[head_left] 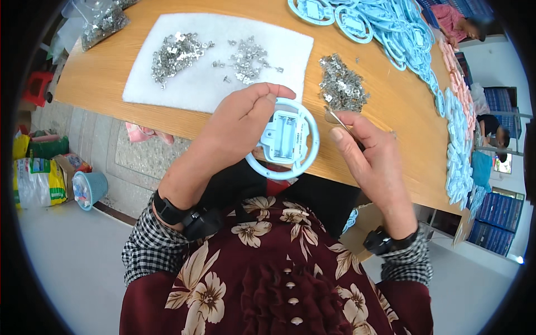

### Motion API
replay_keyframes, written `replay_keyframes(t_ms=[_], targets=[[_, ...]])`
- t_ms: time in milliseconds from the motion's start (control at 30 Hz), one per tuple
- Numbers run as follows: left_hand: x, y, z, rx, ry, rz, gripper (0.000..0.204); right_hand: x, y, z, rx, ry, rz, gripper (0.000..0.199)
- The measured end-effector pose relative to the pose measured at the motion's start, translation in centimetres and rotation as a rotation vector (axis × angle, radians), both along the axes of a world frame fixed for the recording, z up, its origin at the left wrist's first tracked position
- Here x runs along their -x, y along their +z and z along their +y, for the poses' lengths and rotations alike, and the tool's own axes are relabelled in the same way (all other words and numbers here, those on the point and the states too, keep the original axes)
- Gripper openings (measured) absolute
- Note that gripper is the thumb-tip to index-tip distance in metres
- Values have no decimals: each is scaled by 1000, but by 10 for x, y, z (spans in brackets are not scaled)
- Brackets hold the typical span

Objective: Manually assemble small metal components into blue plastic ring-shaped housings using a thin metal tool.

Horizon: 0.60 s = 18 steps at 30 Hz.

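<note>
My left hand (240,120) grips a light blue plastic steering-wheel-shaped part (314,131) by its left side, over the table's near edge. An open rectangular battery compartment (286,137) in its middle faces up. My right hand (374,159) pinches a thin metal tool (343,124) between thumb and fingers, just right of the blue part and apart from it; its exact kind is unclear. Just beyond my right hand lies a heap of small metal pieces (343,84). Two more piles, small metal plates (176,56) and small metal pieces (248,58), rest on a white foam sheet (145,92).
Many light blue plastic parts (391,28) are heaped at the far right, with pink parts (458,72) along the edge. A plastic bag of metal pieces (103,25) sits at the far left. On the floor stands a blue bin (96,187). Other people (455,25) sit at right.
</note>
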<state>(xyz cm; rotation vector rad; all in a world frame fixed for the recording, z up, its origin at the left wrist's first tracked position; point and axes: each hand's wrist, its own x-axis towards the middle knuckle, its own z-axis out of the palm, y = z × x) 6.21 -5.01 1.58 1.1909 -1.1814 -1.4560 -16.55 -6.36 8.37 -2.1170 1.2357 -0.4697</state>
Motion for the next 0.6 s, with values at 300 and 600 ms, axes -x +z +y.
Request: replay_keyframes(t_ms=[300, 600], targets=[[33, 23, 8, -65, -167, 250, 36, 20, -10, 15, -764, -319, -741, 36], [46, 17, 7, -73, -269, 346, 46, 37, -20, 17, -428, -277, -768, 29]])
